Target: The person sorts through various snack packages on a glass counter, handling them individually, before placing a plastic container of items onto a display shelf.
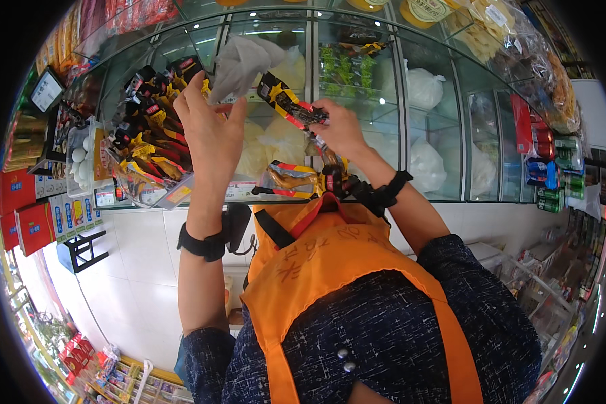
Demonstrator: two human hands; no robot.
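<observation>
My right hand (339, 127) grips one end of a black, yellow and red snack packet (285, 101) over the glass display case. My left hand (209, 126) is raised beside a grey-white cloth (245, 63), fingers spread; whether it touches the cloth I cannot tell. Left of it, a clear round tub (144, 194) holds many similar packets (151, 156). More packets, one showing a brown chicken-foot-like piece (290, 178), lie on the glass near the front edge, below my right hand.
An egg tray (81, 159) and red boxes (35, 227) stand at the left. Drink cans (568, 154) are stacked at the right. Jars (424, 11) and bagged goods (522, 45) line the far side. A black stool (83, 251) is on the floor, lower left.
</observation>
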